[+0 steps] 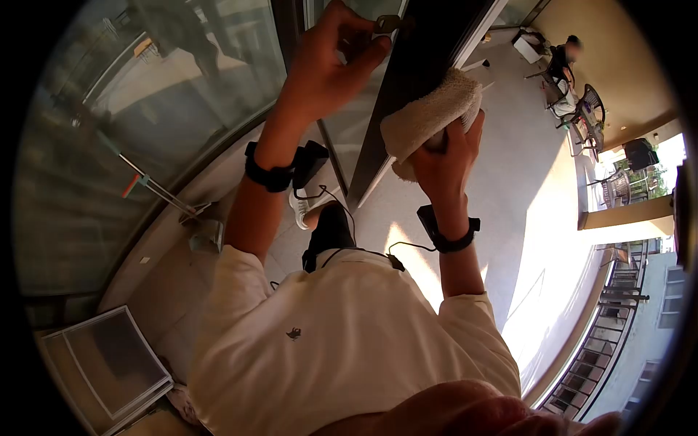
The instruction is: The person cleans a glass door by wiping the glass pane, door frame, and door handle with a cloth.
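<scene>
My left hand (336, 69) is raised to the edge of a dark-framed door (414, 54). Its thumb and forefinger pinch a small metal key (387, 25) at the door's lock area; the fingers partly cover it. My right hand (445, 160) is closed around a thick, beige, fluffy cleaning cloth (429, 120), folded over. The cloth is against or very close to the door's right edge; I cannot tell whether it touches.
Large glass panes (167, 123) curve along the left. A squeegee (142, 178) leans there near a dustpan (207, 236). A framed screen (109, 363) lies at lower left. Another person (563, 62) sits by chairs at the far right. Railings (596, 349) run along the lower right.
</scene>
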Action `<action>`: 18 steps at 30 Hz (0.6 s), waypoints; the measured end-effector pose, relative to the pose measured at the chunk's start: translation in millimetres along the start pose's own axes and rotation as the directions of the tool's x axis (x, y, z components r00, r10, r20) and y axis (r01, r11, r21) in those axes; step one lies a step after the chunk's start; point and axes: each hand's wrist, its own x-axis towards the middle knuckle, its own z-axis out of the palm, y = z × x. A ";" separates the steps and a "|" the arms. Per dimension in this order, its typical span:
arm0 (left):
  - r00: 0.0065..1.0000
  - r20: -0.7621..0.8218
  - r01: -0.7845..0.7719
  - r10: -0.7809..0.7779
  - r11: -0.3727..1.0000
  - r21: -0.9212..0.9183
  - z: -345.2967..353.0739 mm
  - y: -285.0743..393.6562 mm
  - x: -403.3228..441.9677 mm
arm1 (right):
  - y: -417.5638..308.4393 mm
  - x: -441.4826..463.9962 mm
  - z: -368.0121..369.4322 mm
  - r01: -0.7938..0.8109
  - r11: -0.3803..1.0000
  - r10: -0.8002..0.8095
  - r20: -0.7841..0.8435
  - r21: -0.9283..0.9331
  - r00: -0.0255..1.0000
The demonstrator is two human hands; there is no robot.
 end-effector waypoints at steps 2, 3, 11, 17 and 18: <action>0.999 -0.031 0.013 -0.014 0.999 -0.033 -1.1 2.4 -1.7 | -1.4 -1.0 -2.6 0.004 1.000 -0.004 0.037 0.010 0.999; 0.994 0.044 0.104 -0.100 0.990 -0.100 -4.5 2.1 -1.3 | -1.1 0.9 -1.7 0.034 0.999 -0.034 0.022 0.020 0.999; 0.934 0.222 0.317 -0.278 0.935 -0.159 -8.3 -0.6 16.7 | -25.0 51.3 -8.1 0.209 0.978 -0.208 -0.110 -0.002 0.972; 0.981 -0.002 0.193 -0.195 0.971 -0.141 -6.1 2.8 10.1 | -30.1 56.1 6.4 0.250 0.968 -0.248 -0.184 -0.011 0.951; 0.984 0.001 0.178 -0.179 0.979 -0.104 -7.1 8.8 11.3 | -32.0 53.9 8.4 0.240 0.971 -0.234 -0.214 0.002 0.948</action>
